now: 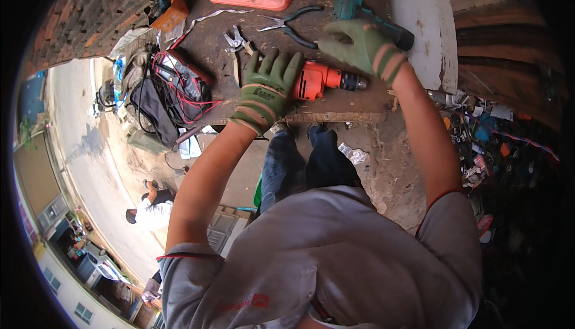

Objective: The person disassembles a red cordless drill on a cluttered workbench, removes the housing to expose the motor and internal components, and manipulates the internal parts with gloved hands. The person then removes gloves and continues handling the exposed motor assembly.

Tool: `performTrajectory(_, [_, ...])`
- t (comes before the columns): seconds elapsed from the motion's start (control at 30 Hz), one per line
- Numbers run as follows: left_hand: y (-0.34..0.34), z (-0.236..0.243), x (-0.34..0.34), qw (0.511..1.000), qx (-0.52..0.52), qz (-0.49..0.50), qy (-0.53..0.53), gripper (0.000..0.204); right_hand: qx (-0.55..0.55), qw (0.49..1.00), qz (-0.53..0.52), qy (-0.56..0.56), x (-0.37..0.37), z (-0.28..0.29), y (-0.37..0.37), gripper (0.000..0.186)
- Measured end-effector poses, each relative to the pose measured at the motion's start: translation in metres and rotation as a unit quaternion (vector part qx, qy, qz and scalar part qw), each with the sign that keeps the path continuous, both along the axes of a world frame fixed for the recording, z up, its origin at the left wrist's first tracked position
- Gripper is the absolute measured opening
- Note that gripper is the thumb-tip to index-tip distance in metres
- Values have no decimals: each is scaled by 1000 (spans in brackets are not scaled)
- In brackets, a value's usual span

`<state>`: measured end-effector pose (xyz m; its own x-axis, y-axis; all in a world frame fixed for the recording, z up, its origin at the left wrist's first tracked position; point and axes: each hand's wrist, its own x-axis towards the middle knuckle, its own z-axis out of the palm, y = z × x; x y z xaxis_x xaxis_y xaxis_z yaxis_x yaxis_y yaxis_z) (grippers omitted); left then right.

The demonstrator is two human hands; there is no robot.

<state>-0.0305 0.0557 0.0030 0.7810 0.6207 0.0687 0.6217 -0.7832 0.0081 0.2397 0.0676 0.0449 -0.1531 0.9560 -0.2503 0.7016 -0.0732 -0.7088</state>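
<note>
Near eleven o'clock, the left hand (pixel 265 88) touches an orange drill (pixel 312 81). At one, the right hand (pixel 356 47) adjoins a teal drill (pixel 347 4). Grips are unclear.

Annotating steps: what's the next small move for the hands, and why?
Probably bring the right hand to the chuck of the orange-red drill: the left hand lies at the drill's other end, while the chuck points right, uncovered, near the right hand.

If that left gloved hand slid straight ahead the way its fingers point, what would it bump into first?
Probably the dark-handled pliers lying open on the table, just beyond the left hand's fingertips. The hand's height is unclear, so it might pass over them.
</note>
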Motion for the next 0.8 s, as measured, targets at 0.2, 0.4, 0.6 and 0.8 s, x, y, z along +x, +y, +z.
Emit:
performTrajectory(0.2, [14, 1, 10, 996, -63, -56, 10, 104, -84, 986, -30, -144, -12, -23, -92, 79])
performTrajectory(0.4, [37, -3, 17, 981, -140, -106, 86, 105, -135, 962, -75, -225, -41, -24, -76, 72])
performTrajectory(0.6, [58, 12, 30, 958, -234, -152, 65, 108, -76, 959, -129, -241, -42, -41, -90, 62])
performTrajectory(0.8, [68, 6, 29, 952, -256, -139, 97, 121, 10, 954, -230, -190, -51, -52, -105, 64])
